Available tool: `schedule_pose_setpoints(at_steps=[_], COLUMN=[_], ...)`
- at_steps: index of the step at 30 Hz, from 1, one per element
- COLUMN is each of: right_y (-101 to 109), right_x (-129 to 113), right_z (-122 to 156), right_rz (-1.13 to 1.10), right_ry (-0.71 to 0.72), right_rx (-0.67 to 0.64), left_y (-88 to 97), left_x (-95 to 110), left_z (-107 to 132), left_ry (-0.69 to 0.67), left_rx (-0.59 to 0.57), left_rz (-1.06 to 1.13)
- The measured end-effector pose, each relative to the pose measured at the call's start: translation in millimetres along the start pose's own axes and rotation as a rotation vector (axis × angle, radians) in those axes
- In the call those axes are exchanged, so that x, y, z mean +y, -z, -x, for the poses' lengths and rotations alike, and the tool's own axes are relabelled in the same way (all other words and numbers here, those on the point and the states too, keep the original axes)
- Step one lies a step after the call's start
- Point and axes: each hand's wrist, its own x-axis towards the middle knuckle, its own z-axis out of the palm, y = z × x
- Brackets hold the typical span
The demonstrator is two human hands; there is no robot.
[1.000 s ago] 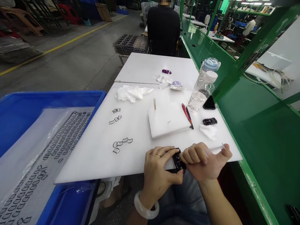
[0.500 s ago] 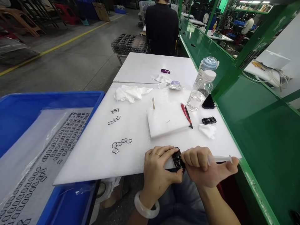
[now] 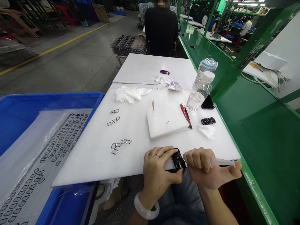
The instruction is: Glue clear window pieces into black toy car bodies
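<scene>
Left grip: the left hand (image 3: pixel 156 168) is nearly closed, with its fingers lying over the glossy black piece (image 3: pixel 178 160) and its thumb pressing in from the near side. A thin gold ring (image 3: pixel 157 155) is sitting on one finger, and a smooth, pale stone bangle (image 3: pixel 145 207) is hanging at the wrist.

Right grip: the right hand (image 3: pixel 201 167) is curled tightly around the clear plastic syringe (image 3: pixel 222 162), and its knuckles are coming up just beside the black piece. It does not appear to be gripping that piece.

Held piece: the black piece is shiny and rounded and is being held just over the near edge of the white plastic board (image 3: pixel 93 162), between the hands. Its exact shape is hard to make out.

Long axis: the piece is pointing away from the person, tilting slightly toward the right. The syringe is lying almost crosswise, with its plunger end reaching out to the right.

Hidden: fingers are covering much of the piece, and the right hand is concealing the syringe's tip.

Beyond the grip: a white foam pad (image 3: pixel 166 120) is resting ahead of the hands, with red-handled tweezers (image 3: pixel 185 114) lying along its right edge. Small black-rimmed curved frames (image 3: pixel 118 145) are sitting to the left.

Left of the grip: a blue plastic bin (image 3: pixel 47 100) is holding a clear sheet lined with similar frames.
</scene>
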Motion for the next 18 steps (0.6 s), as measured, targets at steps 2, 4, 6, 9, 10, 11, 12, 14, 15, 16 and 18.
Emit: schedule_pose_setpoints(at_steps=[2,4,6,9,10,11,12,14,15,16,18], right_y=[1,1,0,-1,-2,-3,-4,-5,-7,-8,-13], right_x=[0,-1,-3,-4,-4,-4,-4,-3,-5,-7,-16], right_z=[1,3,5,5,5,5,5,7,8,9,7], right_rz=[0.013,0.035,0.056,0.074,0.077,0.079,0.084,0.093,0.101,0.113,0.150], right_ry=[0.007,0.010,0.007,-0.002,-0.005,-0.005,-0.005,-0.010,-0.017,-0.036,-0.099], right_rx=[-0.011,-0.027,-0.043,-0.054,-0.053,-0.050,-0.048,-0.049,-0.045,-0.042,-0.039], left_y=[0.0,0.1,0.3,0.3,0.2,0.0,-0.3,-0.9,-1.2,-1.6,-2.0], left_x=[0,0,0,1,1,1,1,1,0,0,0], left_z=[0,1,2,2,1,1,0,0,0,0,1], left_ry=[0.003,0.003,-0.005,-0.014,-0.015,-0.014,-0.013,-0.017,-0.022,-0.024,-0.024], left_rx=[0.005,0.004,0.002,0.006,0.008,0.009,0.010,0.010,0.010,0.011,0.016], left_rz=[-0.005,-0.007,-0.006,-0.008,-0.011,-0.014,-0.018,-0.023,-0.024,-0.026,-0.030])
